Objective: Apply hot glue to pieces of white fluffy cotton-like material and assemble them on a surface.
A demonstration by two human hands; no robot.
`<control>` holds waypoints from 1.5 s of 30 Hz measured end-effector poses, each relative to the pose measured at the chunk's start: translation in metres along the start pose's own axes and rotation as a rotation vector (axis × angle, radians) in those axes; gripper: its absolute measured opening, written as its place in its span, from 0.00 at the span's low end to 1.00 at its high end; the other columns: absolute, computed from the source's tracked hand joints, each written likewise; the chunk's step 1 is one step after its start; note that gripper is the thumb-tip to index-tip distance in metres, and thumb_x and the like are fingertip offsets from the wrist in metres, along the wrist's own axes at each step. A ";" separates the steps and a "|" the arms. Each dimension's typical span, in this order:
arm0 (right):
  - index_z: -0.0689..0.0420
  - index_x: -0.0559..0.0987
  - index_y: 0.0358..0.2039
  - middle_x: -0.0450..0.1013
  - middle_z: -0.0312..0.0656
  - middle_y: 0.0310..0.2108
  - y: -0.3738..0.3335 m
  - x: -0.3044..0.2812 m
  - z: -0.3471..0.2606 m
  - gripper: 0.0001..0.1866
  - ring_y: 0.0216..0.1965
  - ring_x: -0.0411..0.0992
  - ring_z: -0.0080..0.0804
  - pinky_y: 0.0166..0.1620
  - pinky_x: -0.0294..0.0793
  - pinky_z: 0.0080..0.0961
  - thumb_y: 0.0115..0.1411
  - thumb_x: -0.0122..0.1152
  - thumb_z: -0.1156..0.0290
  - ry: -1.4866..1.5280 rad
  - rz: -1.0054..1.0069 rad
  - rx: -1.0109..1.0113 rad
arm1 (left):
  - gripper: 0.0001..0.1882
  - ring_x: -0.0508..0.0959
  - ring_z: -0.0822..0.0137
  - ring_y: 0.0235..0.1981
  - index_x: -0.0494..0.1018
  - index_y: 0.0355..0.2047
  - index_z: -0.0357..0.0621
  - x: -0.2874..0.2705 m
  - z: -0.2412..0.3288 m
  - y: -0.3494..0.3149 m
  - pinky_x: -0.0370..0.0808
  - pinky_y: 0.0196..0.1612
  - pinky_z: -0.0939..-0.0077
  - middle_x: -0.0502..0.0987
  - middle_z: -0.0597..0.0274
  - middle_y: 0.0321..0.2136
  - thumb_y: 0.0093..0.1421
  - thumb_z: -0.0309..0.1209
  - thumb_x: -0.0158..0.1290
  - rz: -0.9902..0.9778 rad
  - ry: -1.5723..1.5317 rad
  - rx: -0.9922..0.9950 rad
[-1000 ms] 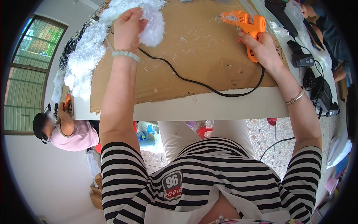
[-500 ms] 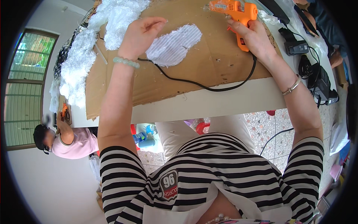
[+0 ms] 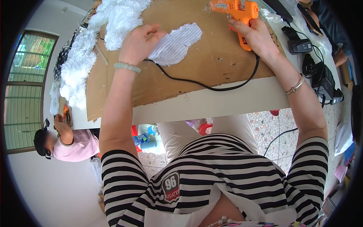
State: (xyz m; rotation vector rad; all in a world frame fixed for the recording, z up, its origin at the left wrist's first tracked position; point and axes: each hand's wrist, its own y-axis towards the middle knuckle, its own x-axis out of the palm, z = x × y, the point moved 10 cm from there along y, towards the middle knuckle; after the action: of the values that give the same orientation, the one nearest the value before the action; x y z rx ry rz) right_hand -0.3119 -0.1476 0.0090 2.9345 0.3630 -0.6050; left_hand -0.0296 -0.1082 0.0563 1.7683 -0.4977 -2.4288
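Observation:
My right hand (image 3: pixel 257 38) is wrapped round the handle of an orange hot glue gun (image 3: pixel 235 10), its nozzle pointing left above the cardboard. A black cord runs from the handle's foot in a loop to the left, passing under the white piece. Over the left edge of that white ribbed fabric piece (image 3: pixel 177 44), which has a frayed edge, hovers my left hand (image 3: pixel 140 42). Its fingers are bent, with the thumb apart from them, and nothing shows between them. Whether the thumb touches the fabric I cannot tell.
A brown cardboard sheet (image 3: pixel 223 72) covers much of the white table (image 3: pixel 211 102). Shaggy white material (image 3: pixel 77 75) is heaped along the left. Black power adapters (image 3: pixel 323 79) and cables lie at the right. Another person in pink (image 3: pixel 77 143) sits at the far left.
My left hand has come down and its fingertips have parted from a pinch. The right hand with the hot glue gun has hardly moved.

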 end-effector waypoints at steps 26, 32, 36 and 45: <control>0.62 0.77 0.44 0.76 0.35 0.37 -0.014 0.007 -0.021 0.17 0.41 0.72 0.22 0.45 0.70 0.22 0.59 0.61 0.65 0.489 -0.168 -0.173 | 0.24 0.77 0.70 0.38 0.79 0.39 0.37 0.023 0.044 0.011 0.73 0.42 0.76 0.80 0.58 0.35 0.52 0.45 0.65 0.141 -0.893 -0.254; 0.62 0.76 0.45 0.75 0.37 0.39 -0.020 0.016 -0.028 0.15 0.43 0.73 0.24 0.50 0.70 0.23 0.59 0.59 0.70 0.529 -0.261 -0.176 | 0.21 0.76 0.69 0.42 0.76 0.45 0.34 0.038 0.050 0.006 0.71 0.42 0.76 0.79 0.58 0.38 0.59 0.38 0.61 -0.010 -1.154 -0.256; 0.62 0.76 0.44 0.75 0.37 0.39 -0.025 0.019 -0.032 0.14 0.43 0.72 0.24 0.50 0.70 0.23 0.59 0.59 0.70 0.530 -0.283 -0.176 | 0.14 0.76 0.68 0.40 0.77 0.43 0.35 0.046 0.058 0.001 0.71 0.40 0.75 0.80 0.59 0.38 0.61 0.32 0.57 -0.072 -1.310 -0.285; 0.62 0.76 0.45 0.75 0.38 0.38 -0.025 0.015 -0.027 0.15 0.42 0.72 0.24 0.48 0.69 0.23 0.60 0.57 0.68 0.519 -0.273 -0.174 | 0.09 0.76 0.72 0.35 0.77 0.37 0.37 0.046 0.045 0.002 0.70 0.36 0.77 0.80 0.62 0.34 0.62 0.31 0.56 0.025 -1.311 -0.303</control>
State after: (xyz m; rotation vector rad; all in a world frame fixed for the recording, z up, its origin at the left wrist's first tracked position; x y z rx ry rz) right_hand -0.2948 -0.1164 0.0253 2.8497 0.8287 0.1767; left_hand -0.0871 -0.1127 0.0274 -0.1200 -0.1593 -3.0770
